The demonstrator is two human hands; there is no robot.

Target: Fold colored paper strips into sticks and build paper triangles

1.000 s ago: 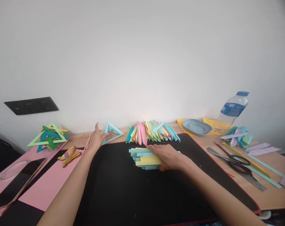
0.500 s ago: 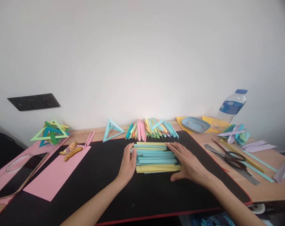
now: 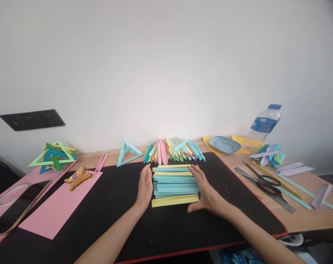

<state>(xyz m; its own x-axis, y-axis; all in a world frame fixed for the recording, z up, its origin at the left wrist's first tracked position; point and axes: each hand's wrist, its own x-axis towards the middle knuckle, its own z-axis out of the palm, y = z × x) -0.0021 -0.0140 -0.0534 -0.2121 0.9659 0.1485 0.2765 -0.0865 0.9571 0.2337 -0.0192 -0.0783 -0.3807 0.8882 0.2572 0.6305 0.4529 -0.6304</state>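
Folded paper strips (image 3: 174, 186), blue and yellow, lie side by side in a low stack on the black mat (image 3: 122, 234). At the stack's left ends, my left hand (image 3: 144, 187) stands on edge with its fingers straight, a small gap between palm and paper. My right hand (image 3: 206, 189) presses against the right ends, fingers extended and thumb spread toward me. Neither hand grips a strip. Behind the stack is a row of many-coloured folded strips (image 3: 173, 151), and left of that stands a light-blue paper triangle frame (image 3: 127, 152).
On the left are an interlocked paper-triangle model (image 3: 54, 157), pink paper (image 3: 58, 209), a hair clip (image 3: 79, 178) and a phone (image 3: 20, 207). To the right are a blue dish (image 3: 224, 145), a bottle (image 3: 265, 124), scissors (image 3: 265, 183), a metal ruler (image 3: 287, 207) and lilac strips (image 3: 293, 168).
My left hand has drawn slightly away from the strips' left ends. The right hand has pushed leftward against the right ends, and the strips sit more evenly. The whole view has shifted a little.
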